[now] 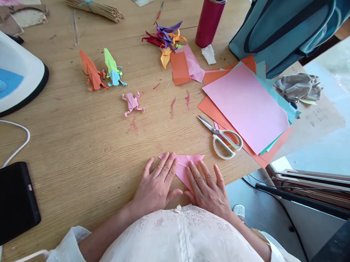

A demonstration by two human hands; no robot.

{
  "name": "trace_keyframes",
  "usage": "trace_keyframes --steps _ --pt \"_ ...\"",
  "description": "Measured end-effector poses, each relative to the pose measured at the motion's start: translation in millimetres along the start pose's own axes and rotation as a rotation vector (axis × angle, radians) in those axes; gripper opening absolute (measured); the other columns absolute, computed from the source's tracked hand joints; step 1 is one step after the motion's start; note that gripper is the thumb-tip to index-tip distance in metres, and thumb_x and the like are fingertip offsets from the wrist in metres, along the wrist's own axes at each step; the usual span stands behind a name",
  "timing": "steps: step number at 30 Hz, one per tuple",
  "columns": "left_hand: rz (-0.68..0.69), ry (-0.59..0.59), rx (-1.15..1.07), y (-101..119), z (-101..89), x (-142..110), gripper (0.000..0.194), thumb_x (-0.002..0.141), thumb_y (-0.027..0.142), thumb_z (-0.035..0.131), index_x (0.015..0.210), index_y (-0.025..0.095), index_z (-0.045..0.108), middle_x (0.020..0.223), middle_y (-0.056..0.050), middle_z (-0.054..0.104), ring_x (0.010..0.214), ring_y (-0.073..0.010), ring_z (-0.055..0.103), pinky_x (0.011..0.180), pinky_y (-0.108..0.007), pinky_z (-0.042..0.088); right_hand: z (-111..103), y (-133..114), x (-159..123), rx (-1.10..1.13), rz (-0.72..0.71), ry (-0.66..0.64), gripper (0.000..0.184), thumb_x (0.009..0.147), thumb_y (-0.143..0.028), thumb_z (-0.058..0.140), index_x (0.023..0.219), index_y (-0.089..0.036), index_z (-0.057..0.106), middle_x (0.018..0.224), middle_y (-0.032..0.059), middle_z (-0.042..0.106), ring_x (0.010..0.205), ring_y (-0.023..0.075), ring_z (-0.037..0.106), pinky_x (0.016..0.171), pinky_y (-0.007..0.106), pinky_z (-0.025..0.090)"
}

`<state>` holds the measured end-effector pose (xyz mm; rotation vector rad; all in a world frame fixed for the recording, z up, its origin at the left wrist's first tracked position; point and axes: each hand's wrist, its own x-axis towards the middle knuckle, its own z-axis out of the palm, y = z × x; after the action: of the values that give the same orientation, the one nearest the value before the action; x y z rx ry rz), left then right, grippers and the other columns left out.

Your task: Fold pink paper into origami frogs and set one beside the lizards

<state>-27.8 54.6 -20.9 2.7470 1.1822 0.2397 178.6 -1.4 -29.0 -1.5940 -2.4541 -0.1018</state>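
Note:
A folded piece of pink paper, roughly a triangle with its long edge away from me, lies on the table close to my body. My left hand is flat with fingers stretched out, their tips on the paper's left part. On its right part rests my right hand, also flat with its fingers spread. Parts of the paper are hidden under both hands. Just beyond my right hand lies a pair of scissors with white handles, blades pointing away to the left.
Colored paper sheets are stacked at the right. Folded paper figures, including a pink frog and an orange one, stand farther off. A maroon bottle and a teal bag are behind. A black power bank lies left.

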Motion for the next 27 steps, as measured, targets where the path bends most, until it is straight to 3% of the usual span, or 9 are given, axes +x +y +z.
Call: trace_keyframes --steps 3,5,8,11,15,18,22,25,27 --pt "-0.038 0.068 -0.054 -0.6 -9.8 11.3 0.039 0.103 0.032 0.038 0.129 0.014 0.062 0.14 -0.012 0.059 0.129 -0.0267 0.052 0.106 -0.045 0.032 -0.4 0.9 -1.7 0.005 0.009 -0.026 0.051 0.099 -0.044 0.048 0.14 -0.015 0.055 0.149 0.0091 0.051 0.142 0.0328 0.038 0.12 0.055 0.015" --pt "-0.112 0.053 -0.085 0.6 -17.3 23.4 0.028 0.101 0.031 0.046 0.115 0.018 0.067 0.126 -0.01 0.067 0.115 -0.0249 0.059 0.098 -0.042 0.038 -0.3 1.4 -2.0 0.017 0.013 -0.04 0.053 0.098 -0.045 0.048 0.141 -0.014 0.053 0.153 0.0105 0.046 0.143 0.0327 0.035 0.12 0.055 0.015" --pt "-0.284 -0.039 -0.053 3.8 -26.1 41.1 0.024 0.092 0.033 0.063 0.112 0.019 0.064 0.11 -0.01 0.067 0.101 -0.0273 0.059 0.084 -0.041 0.042 -1.1 3.0 -4.5 0.061 0.013 -0.053 0.052 0.098 -0.042 0.05 0.141 -0.014 0.052 0.156 0.014 0.04 0.145 0.0338 0.032 0.118 0.058 0.02" --pt "-0.344 -0.091 -0.089 5.1 -29.9 50.5 0.018 0.085 0.03 0.073 0.097 0.02 0.063 0.101 -0.007 0.064 0.098 -0.0268 0.058 0.082 -0.039 0.043 -4.9 5.8 -10.8 0.17 0.022 0.011 0.05 0.097 -0.034 0.052 0.144 -0.015 0.047 0.154 0.0191 0.042 0.143 0.0345 0.036 0.113 0.059 0.032" --pt "-0.326 -0.082 -0.317 3.1 -32.4 52.2 0.016 0.083 0.016 0.072 0.089 0.019 0.057 0.09 -0.001 0.066 0.089 -0.0207 0.061 0.08 -0.034 0.044 -12.4 11.3 -14.4 0.517 0.29 0.16 0.049 0.097 -0.023 0.051 0.145 -0.022 0.042 0.138 0.0186 0.056 0.125 0.0292 0.056 0.095 0.047 0.052" --pt "-0.358 -0.1 -0.632 4.7 -38.4 52.6 0.024 0.082 0.01 0.069 0.1 0.02 0.058 0.087 0.002 0.069 0.081 -0.0159 0.065 0.074 -0.027 0.046 -17.3 15.9 -5.9 0.834 0.521 0.18 0.045 0.095 -0.03 0.058 0.138 -0.024 0.049 0.122 0.0136 0.065 0.106 0.0258 0.066 0.086 0.041 0.056" --pt "-0.349 -0.154 -0.959 11.1 -49.0 50.8 0.013 0.084 0.015 0.065 0.096 0.02 0.064 0.088 0.002 0.071 0.08 -0.0127 0.066 0.069 -0.021 0.047 -22.2 18.9 11.2 1.264 0.656 0.056 0.035 0.088 -0.043 0.068 0.115 -0.02 0.064 0.099 0.0077 0.071 0.087 0.0215 0.067 0.074 0.033 0.055" --pt "-0.35 -0.181 -1.044 12.4 -53.6 46.3 0.004 0.086 0.021 0.063 0.087 0.018 0.066 0.082 0.002 0.07 0.077 -0.0125 0.064 0.066 -0.02 0.046 -25.1 16.7 18.3 1.467 0.727 -0.046 0.032 0.084 -0.05 0.071 0.09 -0.019 0.068 0.078 0.003 0.068 0.07 0.0179 0.061 0.062 0.029 0.049" --pt "-0.349 -0.204 -1.058 11.8 -55.4 43.7 0.007 0.086 0.023 0.062 0.086 0.018 0.067 0.082 0.002 0.069 0.077 -0.013 0.064 0.066 -0.021 0.046 -26.5 13.4 20.2 1.555 0.737 -0.092 0.034 0.082 -0.052 0.072 0.085 -0.018 0.067 0.073 0.0015 0.066 0.066 0.0166 0.059 0.059 0.028 0.046"
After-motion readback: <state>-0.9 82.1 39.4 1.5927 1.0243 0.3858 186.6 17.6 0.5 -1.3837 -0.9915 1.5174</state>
